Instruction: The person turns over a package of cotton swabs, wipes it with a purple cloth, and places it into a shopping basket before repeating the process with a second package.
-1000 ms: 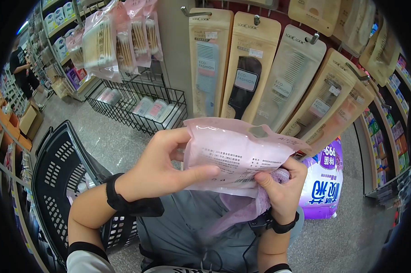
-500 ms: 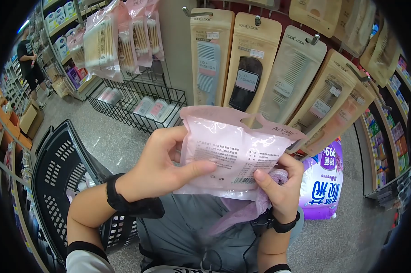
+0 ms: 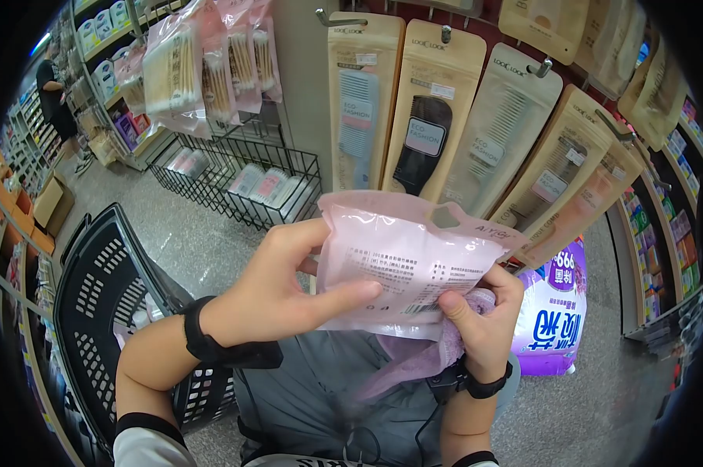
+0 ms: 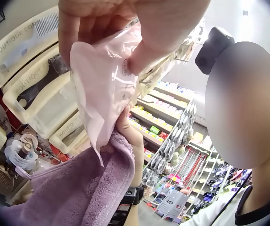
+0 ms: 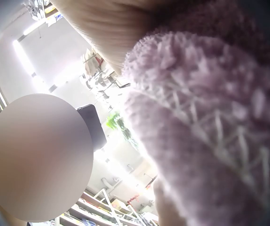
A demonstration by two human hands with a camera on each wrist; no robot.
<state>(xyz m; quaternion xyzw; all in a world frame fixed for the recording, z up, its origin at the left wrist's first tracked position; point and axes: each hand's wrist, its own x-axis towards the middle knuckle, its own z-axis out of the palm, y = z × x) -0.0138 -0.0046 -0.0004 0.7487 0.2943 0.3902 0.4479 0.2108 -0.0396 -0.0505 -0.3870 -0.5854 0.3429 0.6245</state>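
Note:
A pink plastic cotton swab packet [image 3: 413,257] is held up in front of the body, its printed back towards the head camera. My left hand [image 3: 289,292] grips its left side, thumb laid across the front and fingers mostly hidden behind. At the lower right corner, my right hand [image 3: 487,319] pinches the packet under its thumb. That same hand also holds a fluffy purple towel [image 3: 413,366], which hangs down over the lap. In the left wrist view the towel [image 4: 73,188] drapes below the packet [image 4: 102,89]; in the right wrist view its stitched edge [image 5: 205,113] fills the right side.
A black shopping basket [image 3: 94,311] stands at the left with items inside. Ahead hang packaged combs [image 3: 359,117] on hooks, and cotton swab packets [image 3: 176,74] above a wire basket [image 3: 234,179]. A purple and white bag [image 3: 550,319] stands on the floor at right.
The packet tipped more upright and slid slightly left, then leaned back and returned right. Both hands kept their hold on it. A person in the far left background shifted a little.

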